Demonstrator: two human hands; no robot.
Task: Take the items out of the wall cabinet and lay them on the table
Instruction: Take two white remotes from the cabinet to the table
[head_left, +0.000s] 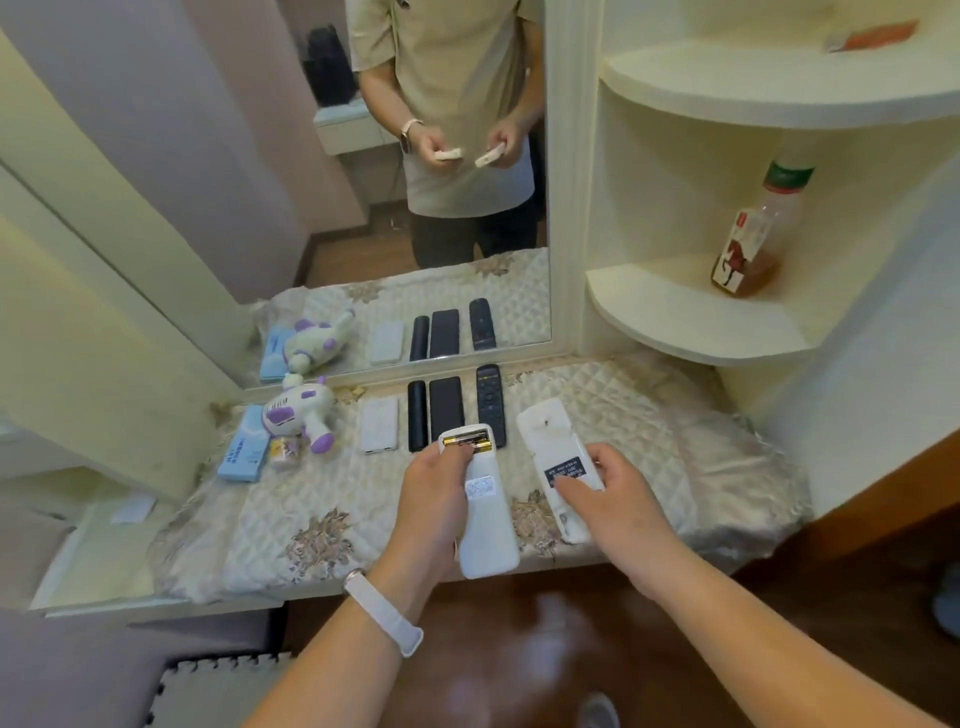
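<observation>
While the left hand (431, 504) curls its fingers round a white remote (491, 540), the right hand (618, 499) pinches a second remote (545, 441).

Illumination is diffuse, warm-tinted indoor light, and exposure is bright and even across the table (649, 415). Shadows are faint, with soft shading beneath the corner shelves (727, 332) that indicates an overhead source. A pale glare patch lies on the glossy floor (545, 613). Wide-angle distortion bows the mirror frame (563, 208) and stretches the lower corners. Sharpness is moderate: label print on the left remote (488, 519) and right remote (550, 457) is illegible, and the periphery is soft.
</observation>
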